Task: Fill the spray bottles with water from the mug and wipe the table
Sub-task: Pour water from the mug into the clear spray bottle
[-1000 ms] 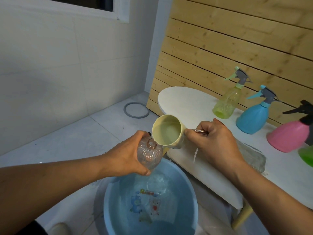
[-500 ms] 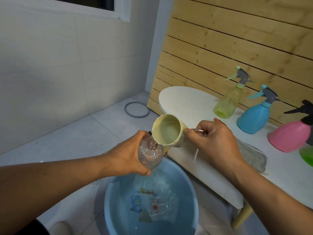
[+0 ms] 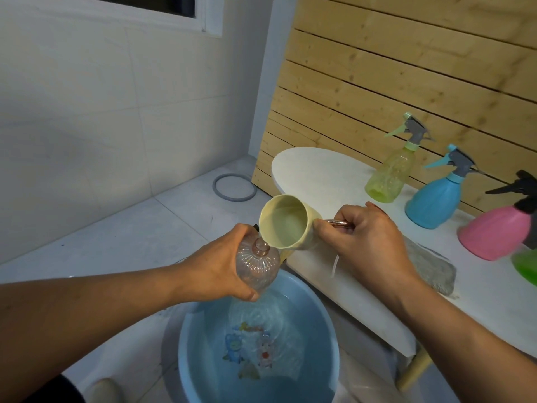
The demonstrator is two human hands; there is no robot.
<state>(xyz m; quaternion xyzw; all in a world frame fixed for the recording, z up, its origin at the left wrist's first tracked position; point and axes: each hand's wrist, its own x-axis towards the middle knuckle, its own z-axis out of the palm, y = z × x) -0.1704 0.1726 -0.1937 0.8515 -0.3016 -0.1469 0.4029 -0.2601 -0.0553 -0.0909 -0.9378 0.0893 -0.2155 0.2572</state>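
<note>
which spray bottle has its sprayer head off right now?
The clear pinkish bottle gripped in the left hand over the blue basin: bare open neck under the mug. The yellow-green, blue and pink bottles on the table have trigger heads on.

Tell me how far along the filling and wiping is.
Done: can't tell whether the capped spray bottles on the white table are filled.
In hand: right hand tips cream mug over clear ribbed bottle gripped by left hand.
Left: wiping; grey cloth lies unused.

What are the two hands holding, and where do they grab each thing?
The left hand grips the clear bottle round its body. The right hand holds the yellow mug by its metal handle.
</note>
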